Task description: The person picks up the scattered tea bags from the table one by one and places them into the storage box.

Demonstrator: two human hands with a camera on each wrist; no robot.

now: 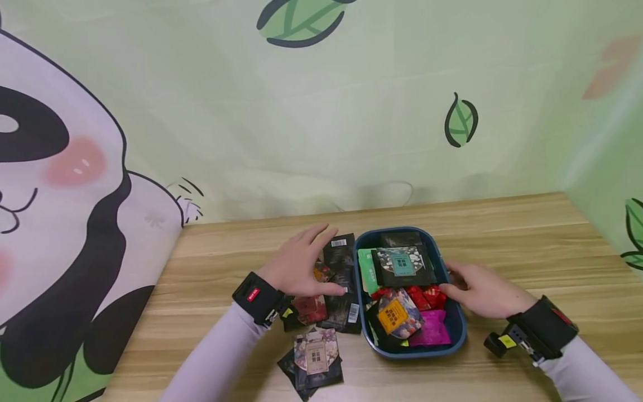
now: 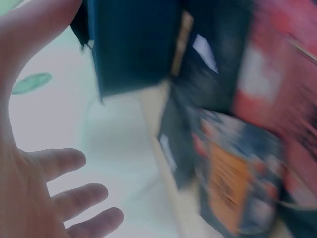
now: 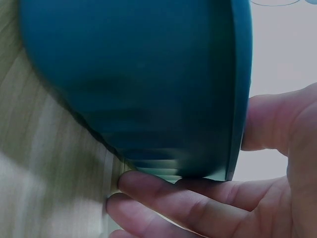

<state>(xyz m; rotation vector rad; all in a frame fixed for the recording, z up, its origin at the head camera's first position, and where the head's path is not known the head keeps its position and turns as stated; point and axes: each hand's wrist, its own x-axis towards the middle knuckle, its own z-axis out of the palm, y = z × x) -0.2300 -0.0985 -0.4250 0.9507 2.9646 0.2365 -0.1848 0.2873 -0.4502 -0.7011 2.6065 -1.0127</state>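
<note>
A blue plastic bin stands upright on the table, full of small packets. My right hand grips its right side; in the right wrist view the thumb is at the rim and the fingers lie along the outer wall. To the left of the bin, my left hand is spread over a group of dark packets, holding nothing. A red packet lies under its wrist. Inside the bin are a black floral packet, an orange-labelled packet and a pink packet.
Nearer the front edge, a floral packet with a tan label lies on top of dark ones. The wooden table meets a pale green printed backdrop at the back. A large panda print covers the left side.
</note>
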